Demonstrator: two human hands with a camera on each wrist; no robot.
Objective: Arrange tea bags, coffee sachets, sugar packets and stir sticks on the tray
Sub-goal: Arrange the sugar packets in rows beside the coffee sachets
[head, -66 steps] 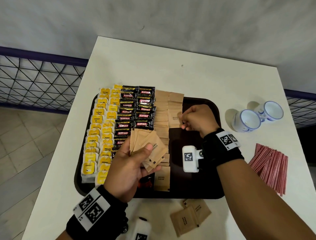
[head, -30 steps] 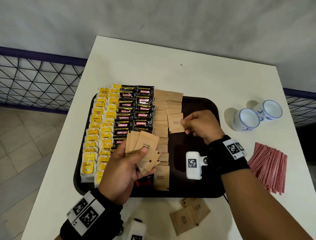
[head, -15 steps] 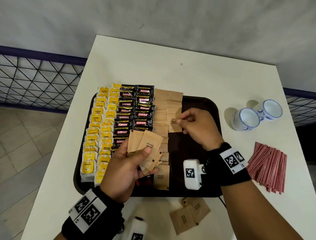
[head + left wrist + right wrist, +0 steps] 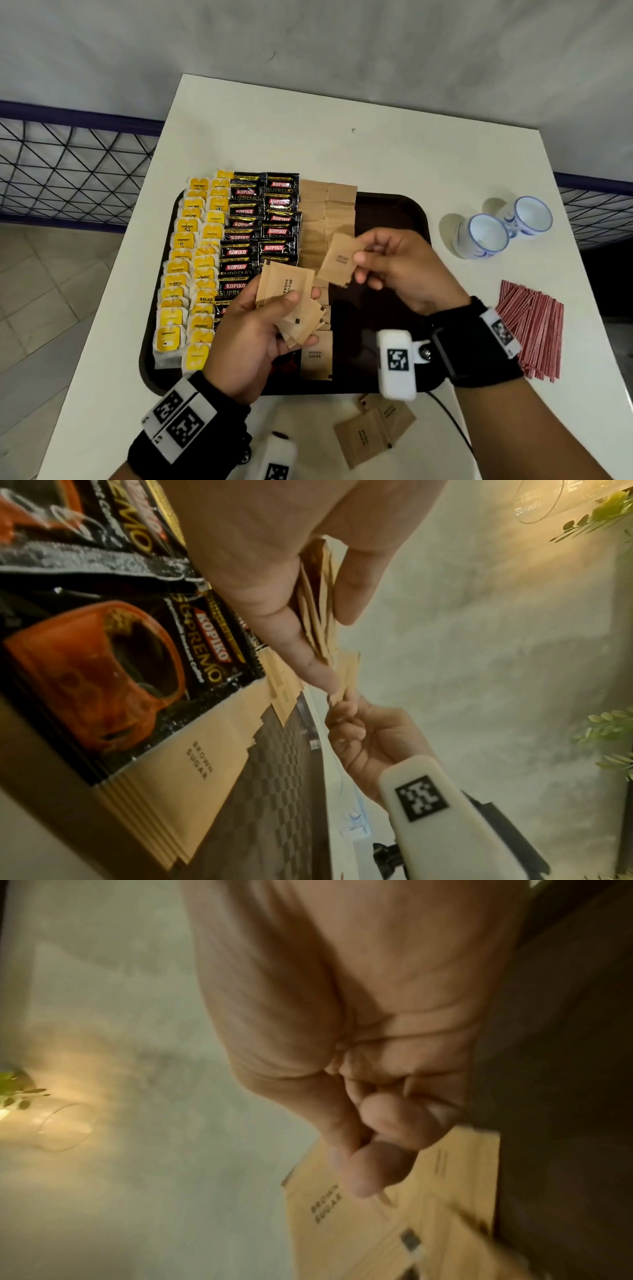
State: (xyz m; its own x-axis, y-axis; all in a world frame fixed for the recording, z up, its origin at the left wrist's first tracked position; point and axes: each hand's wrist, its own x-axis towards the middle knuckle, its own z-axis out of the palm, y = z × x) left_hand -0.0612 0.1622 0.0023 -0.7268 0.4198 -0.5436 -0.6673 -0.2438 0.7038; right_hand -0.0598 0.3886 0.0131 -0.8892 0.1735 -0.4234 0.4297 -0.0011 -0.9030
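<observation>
A dark brown tray [image 4: 416, 209] carries columns of yellow tea bags [image 4: 191, 260], black Kopiko coffee sachets [image 4: 260, 233] and brown sugar packets [image 4: 325, 205]. My left hand [image 4: 298, 308] hovers over the tray's near middle and grips a fanned stack of sugar packets [image 4: 287, 291], seen edge-on in the left wrist view as the stack [image 4: 318, 610]. Just to its right, my right hand [image 4: 359, 265] pinches one tilted sugar packet [image 4: 340, 260] above the tray. That single packet [image 4: 445, 1177] shows below my fingertips [image 4: 377, 1150]. Red stir sticks [image 4: 534, 325] lie on the table, right of the tray.
Two blue-and-white cups [image 4: 483, 236] stand right of the tray, behind the stir sticks. A few loose sugar packets [image 4: 373, 431] lie on the white table in front of the tray. The tray's right half is bare. A wire fence runs on both sides of the table.
My right hand drew back from the second sugar column toward my left hand and now holds a tilted packet lifted off the tray. The left hand with its stack barely moved.
</observation>
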